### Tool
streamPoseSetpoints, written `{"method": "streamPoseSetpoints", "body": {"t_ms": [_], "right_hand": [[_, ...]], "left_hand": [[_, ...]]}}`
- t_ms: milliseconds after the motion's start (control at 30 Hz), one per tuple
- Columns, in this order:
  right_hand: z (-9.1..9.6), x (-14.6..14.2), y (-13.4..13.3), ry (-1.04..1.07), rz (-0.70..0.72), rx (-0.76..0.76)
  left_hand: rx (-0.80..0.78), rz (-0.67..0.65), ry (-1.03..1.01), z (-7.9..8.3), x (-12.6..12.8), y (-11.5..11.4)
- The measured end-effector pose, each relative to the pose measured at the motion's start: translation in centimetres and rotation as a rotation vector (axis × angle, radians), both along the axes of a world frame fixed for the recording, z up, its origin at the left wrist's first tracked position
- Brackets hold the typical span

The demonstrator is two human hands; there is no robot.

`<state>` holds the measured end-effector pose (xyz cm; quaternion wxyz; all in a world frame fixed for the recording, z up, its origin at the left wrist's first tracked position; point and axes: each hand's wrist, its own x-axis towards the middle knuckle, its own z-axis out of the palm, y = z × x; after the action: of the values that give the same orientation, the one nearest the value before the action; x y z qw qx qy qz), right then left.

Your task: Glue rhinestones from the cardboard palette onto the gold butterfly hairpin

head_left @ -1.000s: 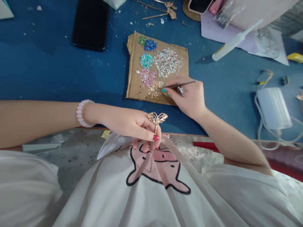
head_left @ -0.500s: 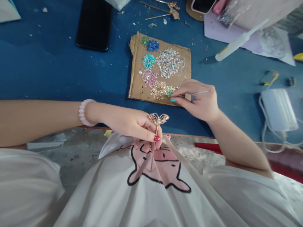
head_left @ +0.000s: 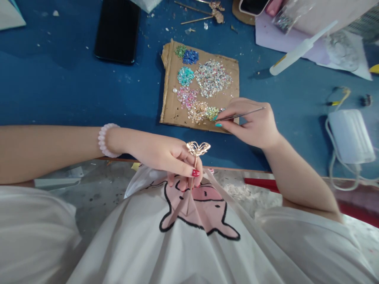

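Observation:
Between the thumb and fingers of my left hand (head_left: 174, 159) is the stem of a gold hairpin (head_left: 198, 148), its openwork butterfly top standing above the fingers. The hand is in front of the table edge, over my shirt. My right hand (head_left: 251, 122) is closed on thin metal tweezers (head_left: 244, 113); their tips are hidden by the fingers, close to a pile of yellow-green rhinestones (head_left: 212, 113). That pile lies on a piece of cardboard (head_left: 174, 114), along with champagne (head_left: 197, 112), pink (head_left: 187, 97), turquoise (head_left: 185, 76), blue (head_left: 190, 56), green (head_left: 180, 51) and silvery (head_left: 212, 78) ones.
A black phone (head_left: 117, 31) lies left of the cardboard. Behind it are more gold hairpins (head_left: 217, 15). To the right are a white dropper bottle (head_left: 291, 57) on its side, lilac paper (head_left: 269, 35) and a white device with a cable (head_left: 351, 136).
My right hand has shifted very slightly right and the tweezers have tilted a little, staying at the cardboard's front right. My left hand holds the hairpin almost still.

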<state>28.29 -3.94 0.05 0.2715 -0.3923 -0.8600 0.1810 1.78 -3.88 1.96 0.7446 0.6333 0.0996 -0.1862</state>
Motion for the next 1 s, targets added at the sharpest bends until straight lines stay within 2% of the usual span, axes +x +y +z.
{"method": "streamPoseSetpoints", "body": {"t_ms": [233, 500, 1000], "right_hand": [[0.09, -0.11, 0.09, 0.003, 0.094, 0.074], [0.02, -0.20, 0.19, -0.027, 0.075, 0.107], [-0.21, -0.08, 0.27, -0.022, 0.050, 0.024]], "left_hand": [[0.022, 0.001, 0.005, 0.05, -0.09, 0.00], [0.001, -0.011, -0.004, 0.08, -0.02, 0.03], [0.016, -0.013, 0.006, 0.00, -0.07, 0.05]]}}
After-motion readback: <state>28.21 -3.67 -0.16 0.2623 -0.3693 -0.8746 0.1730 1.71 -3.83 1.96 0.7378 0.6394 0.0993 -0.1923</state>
